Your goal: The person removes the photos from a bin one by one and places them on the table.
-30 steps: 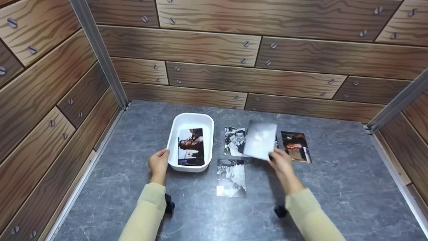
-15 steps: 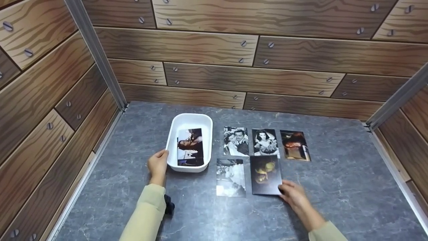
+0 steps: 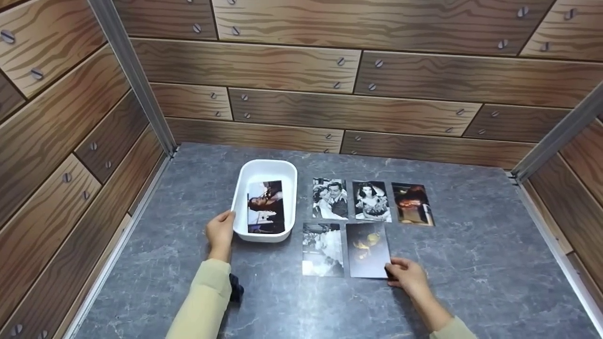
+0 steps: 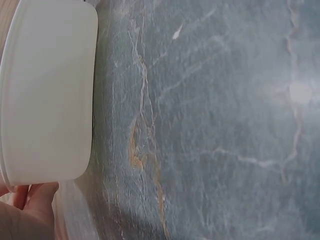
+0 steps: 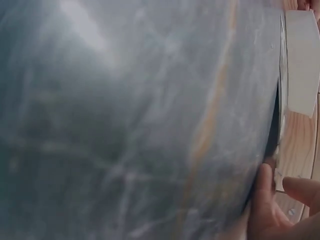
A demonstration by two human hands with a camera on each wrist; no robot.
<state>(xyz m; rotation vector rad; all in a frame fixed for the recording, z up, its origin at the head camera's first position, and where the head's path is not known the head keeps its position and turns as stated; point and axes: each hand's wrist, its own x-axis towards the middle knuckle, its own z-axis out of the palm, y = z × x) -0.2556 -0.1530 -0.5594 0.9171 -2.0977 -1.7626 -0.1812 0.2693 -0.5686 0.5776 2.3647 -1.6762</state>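
A white plastic tub stands on the table with a colour photo lying inside it. My left hand grips the tub's near left rim; in the left wrist view the fingers come round its end. My right hand pinches the lower right corner of a dark photo print with yellowish shapes on it. That print lies beside a pale black-and-white photo. Above them in a row are a photo of a couple, a portrait and a dark reddish photo.
The table has a grey marbled surface. Wood-patterned walls close it in at the back and both sides, with metal posts at the corners.
My right hand has brought the dark photo from over the upper row down to the lower row, right of the pale photo, uncovering the portrait. My left hand stays on the tub.
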